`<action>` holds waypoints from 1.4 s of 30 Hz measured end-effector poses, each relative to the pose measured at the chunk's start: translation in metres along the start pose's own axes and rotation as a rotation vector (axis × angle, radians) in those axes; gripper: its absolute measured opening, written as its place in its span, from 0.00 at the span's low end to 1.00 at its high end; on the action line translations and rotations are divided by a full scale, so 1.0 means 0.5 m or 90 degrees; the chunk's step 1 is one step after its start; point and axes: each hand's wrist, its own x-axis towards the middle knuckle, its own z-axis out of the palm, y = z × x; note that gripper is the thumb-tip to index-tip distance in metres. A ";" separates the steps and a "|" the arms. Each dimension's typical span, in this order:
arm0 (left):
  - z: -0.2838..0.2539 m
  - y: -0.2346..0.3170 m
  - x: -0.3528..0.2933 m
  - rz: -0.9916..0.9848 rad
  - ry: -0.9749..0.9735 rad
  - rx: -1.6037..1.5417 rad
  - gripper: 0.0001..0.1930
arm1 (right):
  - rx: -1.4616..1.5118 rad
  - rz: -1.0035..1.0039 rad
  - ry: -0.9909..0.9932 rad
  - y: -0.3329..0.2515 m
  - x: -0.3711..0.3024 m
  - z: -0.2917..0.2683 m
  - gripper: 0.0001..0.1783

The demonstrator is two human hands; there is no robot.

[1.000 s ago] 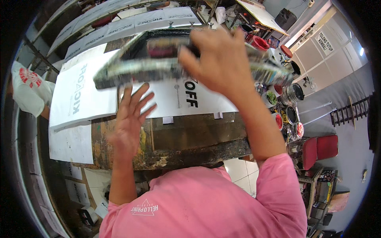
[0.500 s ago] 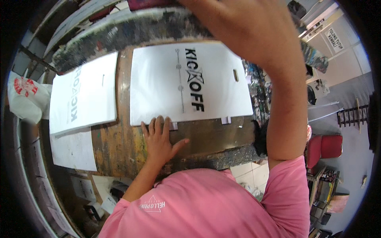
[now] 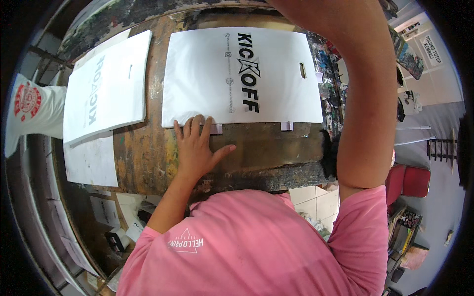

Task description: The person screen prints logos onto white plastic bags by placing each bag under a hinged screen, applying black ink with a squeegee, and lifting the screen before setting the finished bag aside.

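Note:
A flat white plastic bag [image 3: 197, 74] with black print and a punched handle slot lies on the stained wooden table [image 3: 148, 163]. My left hand [image 3: 194, 148] rests at its near left corner, fingers spread and fingertips on the bag's edge. Two small pale tabs, a left tab [image 3: 216, 129] and a right tab [image 3: 287, 126], sit along the near edge. My right arm reaches up and across the far right side. Only the back of my right hand [image 3: 316, 12] shows at the upper edge; its fingers are out of the picture.
To the left lies a stack of similar printed white bags [image 3: 111, 84], over a white sheet [image 3: 91, 165]. A white bag with a red emblem [image 3: 29, 106] hangs past the table's left end. On the right stand a red chair [image 3: 412, 180] and a shelf [image 3: 400, 241].
The view has shifted, so the table and bags sit higher in the picture. My right hand has gone farther up, its fingers out of sight. My left hand stays at the bag's corner.

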 end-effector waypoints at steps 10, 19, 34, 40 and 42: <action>0.021 -0.034 -0.019 -0.168 0.030 0.137 0.57 | 0.047 0.139 -0.244 -0.013 0.044 -0.058 0.39; 0.024 -0.021 -0.006 -0.180 -0.037 0.062 0.60 | 0.091 0.013 -0.100 0.033 0.057 -0.036 0.34; -0.194 -0.079 0.080 -0.376 0.427 -0.533 0.20 | 0.018 -0.056 -0.026 0.081 0.069 0.020 0.28; -0.256 -0.343 -0.060 -0.421 0.471 -0.564 0.26 | 0.007 -0.019 -0.055 0.121 0.080 0.023 0.28; -0.280 -0.442 -0.124 -0.447 0.486 -0.524 0.28 | -0.003 -0.021 -0.080 0.100 0.082 0.024 0.27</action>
